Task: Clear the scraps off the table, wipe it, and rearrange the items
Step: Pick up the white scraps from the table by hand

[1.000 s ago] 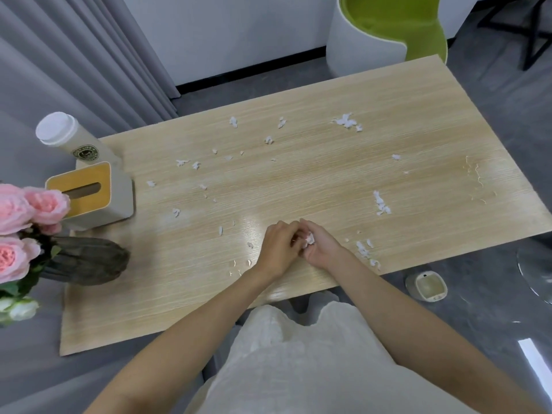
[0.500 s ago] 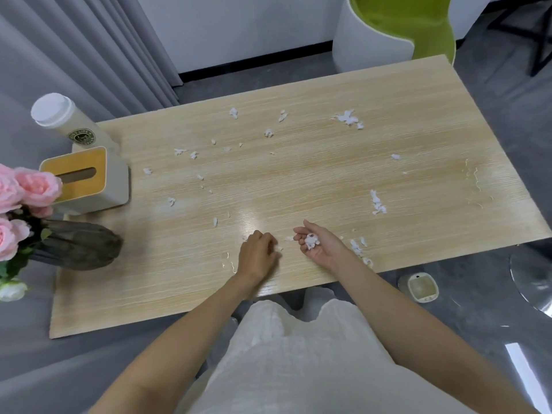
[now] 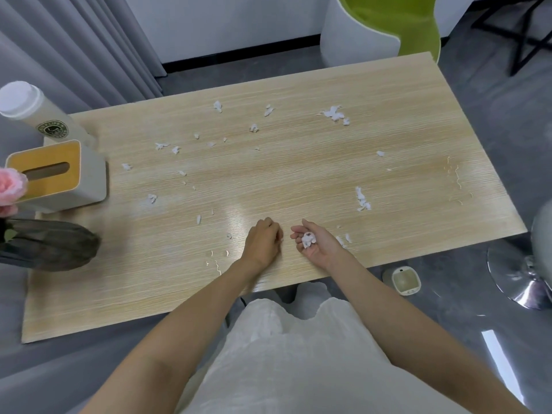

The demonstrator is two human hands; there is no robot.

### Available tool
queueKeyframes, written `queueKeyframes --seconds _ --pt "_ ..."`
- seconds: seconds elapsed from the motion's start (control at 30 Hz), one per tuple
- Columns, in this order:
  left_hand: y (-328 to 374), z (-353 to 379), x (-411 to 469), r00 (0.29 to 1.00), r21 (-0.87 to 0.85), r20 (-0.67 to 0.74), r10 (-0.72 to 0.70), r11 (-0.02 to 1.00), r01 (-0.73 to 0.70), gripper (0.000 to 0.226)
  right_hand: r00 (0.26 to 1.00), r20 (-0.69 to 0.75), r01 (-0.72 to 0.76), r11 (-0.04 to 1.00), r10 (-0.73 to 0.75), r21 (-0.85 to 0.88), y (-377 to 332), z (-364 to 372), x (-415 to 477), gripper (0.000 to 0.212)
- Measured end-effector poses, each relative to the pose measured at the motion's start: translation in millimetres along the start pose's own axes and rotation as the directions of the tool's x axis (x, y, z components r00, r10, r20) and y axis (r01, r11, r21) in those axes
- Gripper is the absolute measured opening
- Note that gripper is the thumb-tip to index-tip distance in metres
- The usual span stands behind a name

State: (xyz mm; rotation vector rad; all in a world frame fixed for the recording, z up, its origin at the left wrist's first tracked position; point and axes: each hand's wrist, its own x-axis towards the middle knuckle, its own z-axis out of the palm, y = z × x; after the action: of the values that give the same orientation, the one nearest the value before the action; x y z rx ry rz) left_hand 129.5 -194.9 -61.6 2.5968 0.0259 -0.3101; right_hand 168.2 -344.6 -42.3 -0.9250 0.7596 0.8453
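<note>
White paper scraps (image 3: 333, 113) lie scattered over the light wooden table (image 3: 298, 174), with another clump (image 3: 363, 200) to the right of centre. My right hand (image 3: 321, 249) rests palm up near the front edge, its fingers cupped round a small heap of gathered scraps (image 3: 307, 239). Just left of it, my left hand (image 3: 264, 243) sits knuckles up on the tabletop with its fingers curled under. Nothing shows between those fingers. A few scraps (image 3: 343, 239) lie right beside my right wrist.
At the table's left end stand a tissue box (image 3: 56, 174), a white-capped bottle (image 3: 33, 112) and a dark vase (image 3: 50, 245) with pink roses (image 3: 10, 186). Dried smears (image 3: 455, 180) mark the right end. A green chair (image 3: 388, 25) stands behind, with a small white device (image 3: 403, 280) on the floor.
My hands were pressed together over the scraps, then my left hand drew away leftward to the tabletop. It has since edged back toward the right hand, which now lies palm up with the heap showing.
</note>
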Motion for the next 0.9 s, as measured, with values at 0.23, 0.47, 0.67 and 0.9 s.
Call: queueKeyframes --seconds 0.23,0.47,0.67,0.9 --pt "3 -11 0 0.958 -0.42 -0.039 -0.286 0.874 0.244 0.021 1.0 -0.014 -0.007 1.0 0.006 -0.015 -4 -2 1 0.036" --pt "29 -34 -9 0.982 -0.546 -0.033 -0.187 0.826 0.139 0.019 0.994 0.106 -0.035 0.999 0.033 0.015 7 36 5 0.028" --pt "9 -46 -25 0.95 -0.606 -0.123 -0.287 0.78 0.157 0.018 0.978 0.18 -0.093 0.994 0.101 -0.05 12 54 12 0.026" --pt "-47 -59 -34 0.813 -0.627 -0.161 -0.56 0.694 0.354 0.013 0.983 0.147 -0.086 0.986 0.107 -0.14 15 60 12 0.035"
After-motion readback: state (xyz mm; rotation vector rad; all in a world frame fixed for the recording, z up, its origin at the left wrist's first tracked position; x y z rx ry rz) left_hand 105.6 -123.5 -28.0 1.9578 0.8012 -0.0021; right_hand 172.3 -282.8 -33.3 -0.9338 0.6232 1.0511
